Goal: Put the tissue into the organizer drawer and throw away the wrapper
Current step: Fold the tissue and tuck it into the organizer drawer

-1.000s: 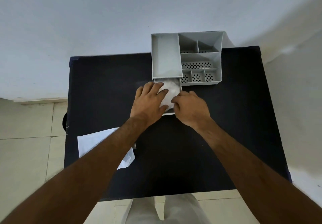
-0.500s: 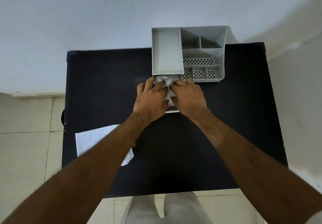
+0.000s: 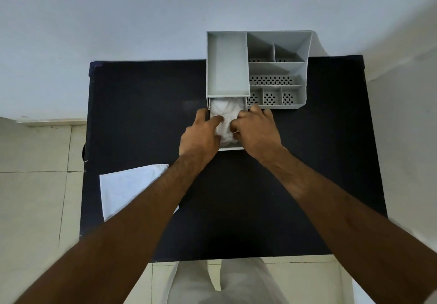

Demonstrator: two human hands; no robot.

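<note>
The tissue (image 3: 225, 117) lies crumpled in the pulled-out drawer (image 3: 231, 148) of the grey organizer (image 3: 256, 69), which stands at the table's (image 3: 146, 105) far edge. Both hands press on it: the left hand (image 3: 201, 133) with fingers curled onto its left side, the right hand (image 3: 256, 129) with fingers bent onto its right side. The white wrapper (image 3: 127, 190) lies flat at the table's left edge, overhanging it.

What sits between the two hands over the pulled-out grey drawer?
Head view: crumpled white tissue fills the gap between the left hand and right hand, inside the pulled-out grey plastic drawer. Both hands touch it.
</note>
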